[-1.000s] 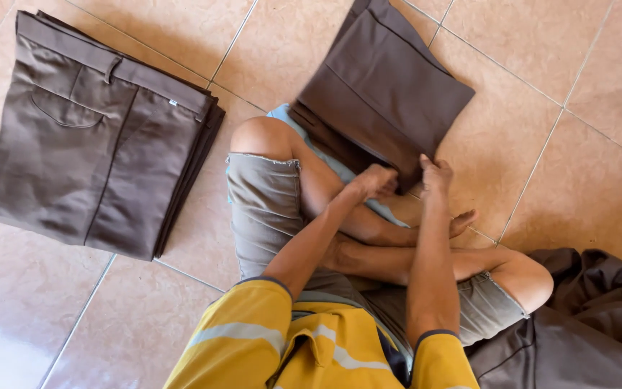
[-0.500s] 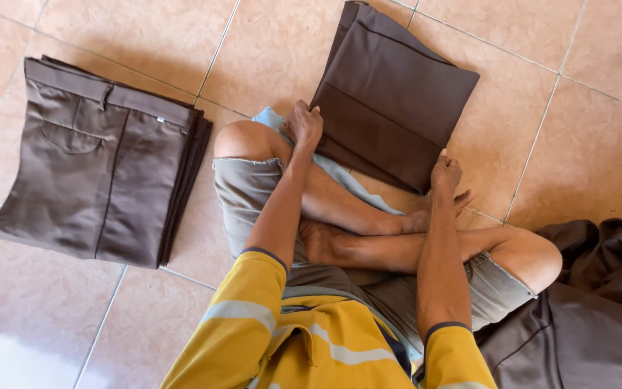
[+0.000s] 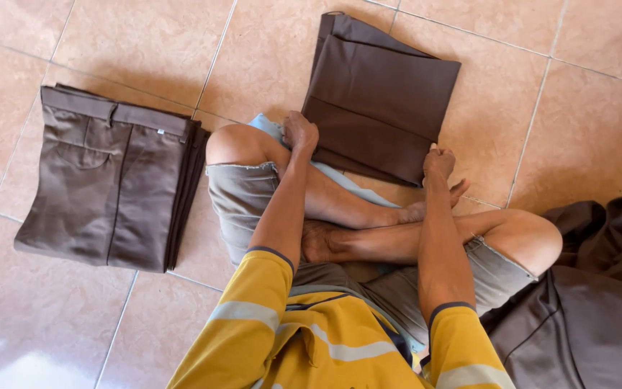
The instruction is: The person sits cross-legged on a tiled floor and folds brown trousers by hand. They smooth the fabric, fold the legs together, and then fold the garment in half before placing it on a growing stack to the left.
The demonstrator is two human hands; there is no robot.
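Sitting cross-legged on the tile floor [image 3: 145, 57], looking straight down.

Folded trousers [image 3: 383, 97] lie flat at upper centre of frame, just past my shins. Dark brown, folded into a compact rectangle, a bit skewed to the tile lines. Flat on the floor because the hard surface keeps the folds square.

Left hand [image 3: 300, 132] is at the near-left corner of the trousers, above my knee. Fingers curled down onto the edge; it looks like a grip on that corner, but the fingertips are hidden, so I can't tell how tight.

Right hand [image 3: 439, 163] is at the near-right corner, knuckles up, fingers closed into a loose fist on or around the edge. Contact seems likely; actual pinch not visible.

One hand per corner keeps the near edge straight and the layers from sliding.

Stack [image 3: 109, 187] at left of frame: same kind of trousers, lighter brown, waistbands aligned at top, edges squared. Well apart from the piece at my hands.

Pile [image 3: 592, 288] at lower right: loose dark cloth, unfolded, touching my right leg, within easy reach.
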